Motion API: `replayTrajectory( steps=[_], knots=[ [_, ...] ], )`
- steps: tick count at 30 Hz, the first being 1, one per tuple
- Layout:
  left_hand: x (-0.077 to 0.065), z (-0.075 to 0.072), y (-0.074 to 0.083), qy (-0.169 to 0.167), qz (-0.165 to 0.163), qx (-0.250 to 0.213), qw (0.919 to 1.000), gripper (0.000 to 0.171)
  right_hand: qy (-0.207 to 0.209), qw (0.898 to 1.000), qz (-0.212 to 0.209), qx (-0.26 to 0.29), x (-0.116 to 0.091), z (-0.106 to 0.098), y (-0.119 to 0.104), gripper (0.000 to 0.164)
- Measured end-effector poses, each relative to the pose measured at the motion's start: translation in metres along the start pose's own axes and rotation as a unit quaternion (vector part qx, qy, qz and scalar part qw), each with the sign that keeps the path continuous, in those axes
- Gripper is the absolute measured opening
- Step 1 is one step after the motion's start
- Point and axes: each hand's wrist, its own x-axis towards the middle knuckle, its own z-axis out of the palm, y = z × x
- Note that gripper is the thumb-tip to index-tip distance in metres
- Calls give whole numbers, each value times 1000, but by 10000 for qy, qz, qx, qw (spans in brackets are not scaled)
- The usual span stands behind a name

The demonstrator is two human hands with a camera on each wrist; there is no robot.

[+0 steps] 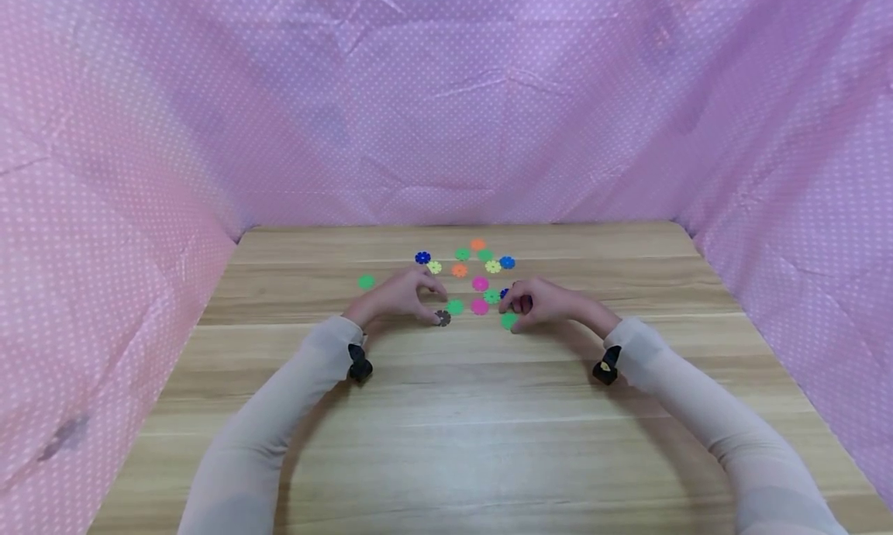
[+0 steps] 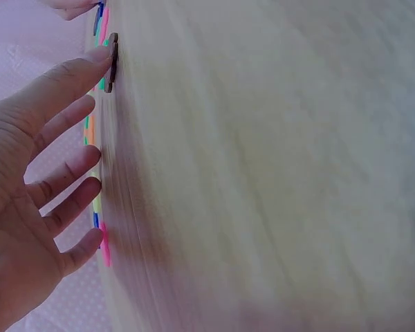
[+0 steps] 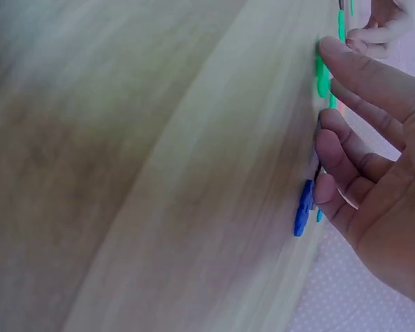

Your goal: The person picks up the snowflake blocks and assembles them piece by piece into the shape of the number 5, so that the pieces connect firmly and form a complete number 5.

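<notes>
In the head view my left hand (image 1: 405,293) is at the table's middle, its thumb touching a dark grey-brown flower-shaped disc (image 1: 443,318). The left wrist view shows that thumb on the edge of the dark disc (image 2: 113,63), the other fingers spread apart. My right hand (image 1: 543,301) mirrors it on the other side. Its thumb touches a green flower disc (image 1: 509,321), also in the right wrist view (image 3: 322,72), while its remaining fingers bend loosely. A dark blue disc (image 3: 303,207) lies by its little finger. Between both hands are a green disc (image 1: 455,307) and a pink disc (image 1: 480,307).
Farther back lie several flower discs, among them an orange one (image 1: 477,244), a blue one (image 1: 507,263) and a dark blue one (image 1: 422,257). One green disc (image 1: 366,282) sits apart at the left. Pink dotted cloth (image 1: 446,116) walls the wooden table (image 1: 446,426).
</notes>
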Motion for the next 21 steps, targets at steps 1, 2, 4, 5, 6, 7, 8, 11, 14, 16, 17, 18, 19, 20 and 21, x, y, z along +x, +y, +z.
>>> replayTrajectory(
  steps=[1,2,4,5,6,7,8,11,14,16,17,18,19,20,21],
  knots=[
    [0,0,0,-5,3,5,10000,41,14,10000,-5,3,0,0,0,34],
    [0,1,0,-3,-2,19,10000,40,28,10000,-8,10,-1,0,0,34],
    [-1,2,1,-2,-10,21,10000,40,69,10000,-16,19,-1,1,0,33],
    [-1,2,1,-6,-23,16,10000,39,85,10000,-26,26,-1,1,0,33],
    [-1,3,1,-6,-22,18,10000,38,98,9999,-29,37,-1,1,1,32],
    [-2,3,1,-9,-20,27,10000,37,106,9999,-24,40,-1,1,1,32],
    [-2,3,1,-20,-28,33,10000,36,102,9999,-7,53,0,2,1,32],
    [-1,5,-1,-29,23,81,10000,31,82,9999,67,54,0,2,1,31],
    [1,6,-2,18,83,144,9999,27,88,9999,100,31,1,2,0,30],
    [2,6,-1,52,63,136,9999,26,104,9999,87,19,2,2,0,29],
    [2,6,-1,62,35,123,9999,26,106,9999,85,31,2,2,-1,29],
    [2,5,0,62,6,103,9999,25,109,9999,86,32,3,2,-1,28],
    [2,5,0,66,-23,96,9999,25,109,9999,85,46,3,3,-1,28],
    [2,5,0,70,-60,72,9999,25,110,9999,87,68,4,3,-2,28],
    [1,4,1,74,-91,35,9999,24,117,9998,93,100,4,3,-2,27]
  ],
)
